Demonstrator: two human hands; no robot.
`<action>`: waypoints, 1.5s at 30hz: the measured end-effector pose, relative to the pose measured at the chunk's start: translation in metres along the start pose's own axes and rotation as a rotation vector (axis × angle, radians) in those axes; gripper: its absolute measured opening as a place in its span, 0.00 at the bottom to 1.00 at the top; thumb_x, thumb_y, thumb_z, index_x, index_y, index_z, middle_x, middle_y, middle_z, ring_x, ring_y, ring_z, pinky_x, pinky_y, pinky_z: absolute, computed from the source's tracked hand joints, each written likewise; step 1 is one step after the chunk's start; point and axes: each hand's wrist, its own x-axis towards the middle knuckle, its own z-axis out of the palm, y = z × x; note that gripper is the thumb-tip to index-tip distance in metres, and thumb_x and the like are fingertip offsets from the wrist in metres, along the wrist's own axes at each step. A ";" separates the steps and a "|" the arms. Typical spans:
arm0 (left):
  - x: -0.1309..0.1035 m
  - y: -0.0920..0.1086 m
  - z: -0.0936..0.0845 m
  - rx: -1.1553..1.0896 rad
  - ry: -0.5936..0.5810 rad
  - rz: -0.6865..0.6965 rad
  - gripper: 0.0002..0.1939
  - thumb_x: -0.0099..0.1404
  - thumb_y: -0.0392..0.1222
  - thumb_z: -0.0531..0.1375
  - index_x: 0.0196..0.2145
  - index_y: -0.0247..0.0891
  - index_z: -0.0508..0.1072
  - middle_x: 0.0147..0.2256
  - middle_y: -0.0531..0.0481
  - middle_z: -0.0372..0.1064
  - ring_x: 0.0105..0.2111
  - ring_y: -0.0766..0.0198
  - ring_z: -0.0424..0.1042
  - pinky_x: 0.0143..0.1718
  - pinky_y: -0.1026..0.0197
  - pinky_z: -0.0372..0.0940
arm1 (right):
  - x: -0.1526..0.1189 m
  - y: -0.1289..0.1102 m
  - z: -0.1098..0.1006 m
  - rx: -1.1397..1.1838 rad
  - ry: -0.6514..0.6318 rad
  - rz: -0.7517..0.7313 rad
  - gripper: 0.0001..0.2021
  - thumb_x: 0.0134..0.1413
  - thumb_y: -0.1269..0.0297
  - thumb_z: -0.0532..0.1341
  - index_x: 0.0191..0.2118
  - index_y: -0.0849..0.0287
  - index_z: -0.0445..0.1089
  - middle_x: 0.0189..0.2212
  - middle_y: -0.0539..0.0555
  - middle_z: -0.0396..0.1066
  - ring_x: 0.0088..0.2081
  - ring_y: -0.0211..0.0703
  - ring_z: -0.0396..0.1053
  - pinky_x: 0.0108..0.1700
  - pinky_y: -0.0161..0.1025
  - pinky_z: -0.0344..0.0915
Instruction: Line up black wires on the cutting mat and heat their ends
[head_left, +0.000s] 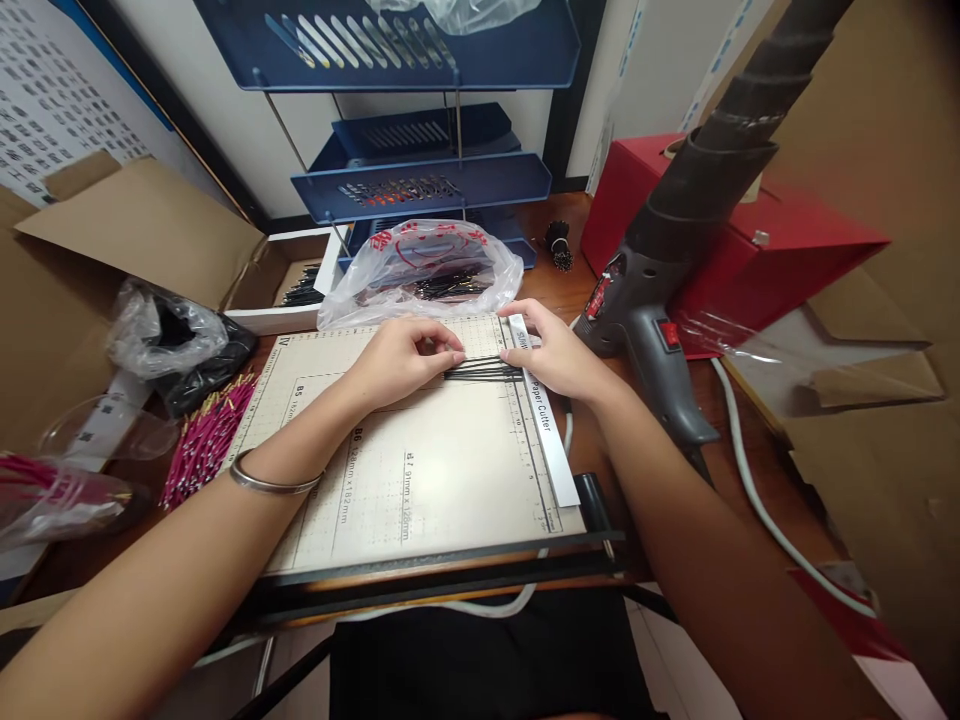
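Note:
Several thin black wires lie side by side across the upper right of a paper cutter, their right ends at the white cutter rail. My left hand rests on the board with its fingers curled. Its thumb and forefinger are pinched at the left ends of the wires; how many they grip is hard to see. My right hand lies over the top of the rail, thumb touching the wires and forefinger stretched apart from it; its other fingers are hidden.
Behind the cutter sit a clear plastic bag of black wires and a blue tiered rack. A heat gun stands right, before a red box. Magenta wires and an open cardboard box are left. A white cable runs right.

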 end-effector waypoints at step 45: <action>0.050 -0.009 0.011 0.282 0.019 0.347 0.12 0.72 0.49 0.62 0.35 0.40 0.81 0.36 0.47 0.82 0.39 0.55 0.73 0.49 0.51 0.63 | 0.047 0.031 0.031 0.622 0.187 0.002 0.28 0.39 0.61 0.67 0.51 0.51 0.66 0.55 0.58 0.76 0.61 0.54 0.73 0.69 0.54 0.68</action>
